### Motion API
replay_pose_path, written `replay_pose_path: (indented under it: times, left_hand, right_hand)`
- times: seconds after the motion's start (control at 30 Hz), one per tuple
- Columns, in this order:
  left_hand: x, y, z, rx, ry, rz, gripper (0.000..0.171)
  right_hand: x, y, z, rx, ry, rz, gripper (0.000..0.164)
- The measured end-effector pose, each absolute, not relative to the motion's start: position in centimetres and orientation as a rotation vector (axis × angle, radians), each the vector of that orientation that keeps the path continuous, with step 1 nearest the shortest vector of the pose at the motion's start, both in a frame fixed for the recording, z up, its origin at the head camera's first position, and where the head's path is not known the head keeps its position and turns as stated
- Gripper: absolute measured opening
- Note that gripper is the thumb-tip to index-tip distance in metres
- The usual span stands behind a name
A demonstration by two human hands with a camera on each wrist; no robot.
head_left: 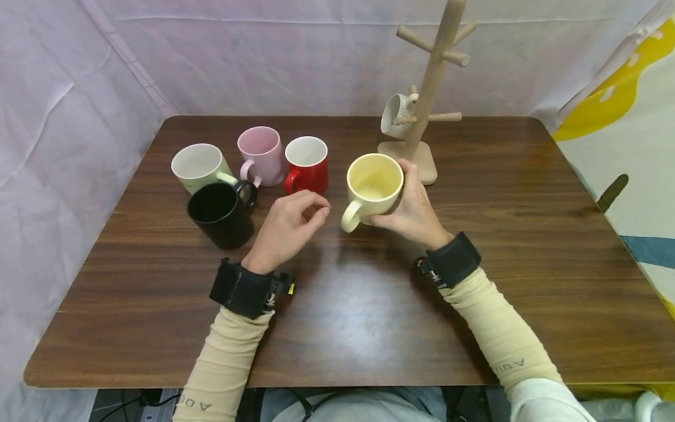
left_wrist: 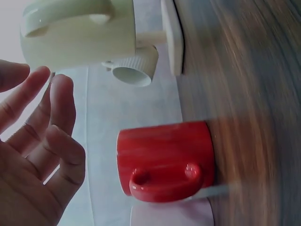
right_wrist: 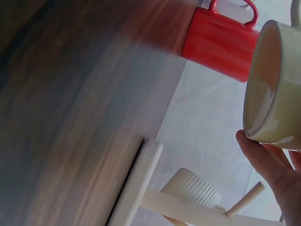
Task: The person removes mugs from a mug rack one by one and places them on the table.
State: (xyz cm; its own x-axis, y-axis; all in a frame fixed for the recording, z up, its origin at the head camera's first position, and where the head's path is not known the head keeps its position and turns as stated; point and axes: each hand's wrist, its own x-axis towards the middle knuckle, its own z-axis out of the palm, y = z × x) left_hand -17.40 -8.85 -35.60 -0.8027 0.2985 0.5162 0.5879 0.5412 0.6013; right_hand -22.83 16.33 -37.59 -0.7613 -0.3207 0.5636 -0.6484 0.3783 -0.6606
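A yellow mug (head_left: 369, 202) is held up over the table by my right hand (head_left: 416, 214), thumb at the near side and fingers around the far side. Its handle points toward me and left, and its base shows in the right wrist view. My left hand (head_left: 290, 225) hovers left of the yellow mug, fingers loosely bent and nothing in them; the left wrist view shows its fingertips (left_wrist: 63, 87) just below that mug. Behind the left hand stands a red mug (head_left: 313, 176) with a white inside. A black mug (head_left: 224, 220) stands beside the left wrist.
A pale green mug (head_left: 184, 170) and a pink mug (head_left: 266, 158) stand behind the black one on the wooden table (head_left: 527, 234). At the back right rises a wooden mug tree (head_left: 435, 82), with a white ribbed mug (head_left: 392, 117) hanging on a low peg.
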Motion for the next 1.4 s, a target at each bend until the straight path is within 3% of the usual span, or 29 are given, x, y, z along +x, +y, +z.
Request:
replay_pose_path:
  times: [0.4,0.67,1.4]
  left_hand:
    - [-17.0,-7.5,-35.5,-0.658,-2.482,-1.544,0.019]
    - [-16.9,-6.4,-35.9,-0.666,-2.499,-1.782,0.018]
    - [-17.0,-5.6,-36.0,-0.706,-2.544,-1.816,0.026]
  right_hand:
    - [-22.7,16.0,-37.6,0.889,-2.270,1.328,0.106]
    - [-22.8,16.0,-37.7,0.920,-2.253,1.307,0.104]
    - [-22.6,15.7,-37.7,0.926,-2.275,1.315,0.104]
